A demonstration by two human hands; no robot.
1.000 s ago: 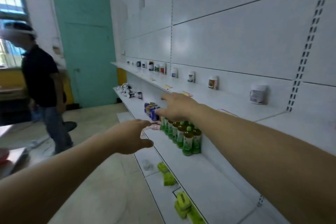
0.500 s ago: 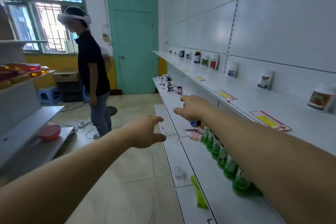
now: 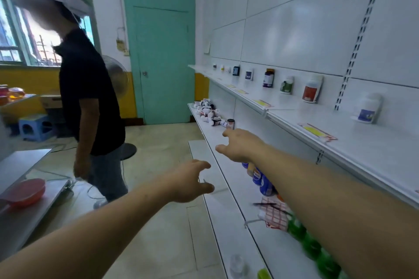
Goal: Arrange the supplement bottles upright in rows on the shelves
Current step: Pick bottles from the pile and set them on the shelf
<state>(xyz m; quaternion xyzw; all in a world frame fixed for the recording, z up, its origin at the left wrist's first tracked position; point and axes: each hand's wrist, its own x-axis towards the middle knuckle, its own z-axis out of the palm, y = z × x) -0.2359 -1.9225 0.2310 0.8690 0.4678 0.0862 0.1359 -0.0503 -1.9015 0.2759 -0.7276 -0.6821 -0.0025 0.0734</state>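
A heap of small supplement bottles lies tumbled at the far end of the middle shelf; one dark bottle stands upright beside it. Single supplement bottles stand spaced out along the back of the upper shelf. My right hand reaches out over the middle shelf, fingers spread, holding nothing, short of the heap. My left hand is stretched forward over the aisle at the shelf edge, fingers loosely spread and empty.
A person in a black shirt stands in the aisle to the left. Blue cans and green drink bottles line the middle shelf under my right arm. A teal door closes the aisle; a red bowl sits on the left shelving.
The view has moved along the aisle toward the heap of bottles. The green bottles and cans now lie beneath my right arm. Both hands stay outstretched and empty.
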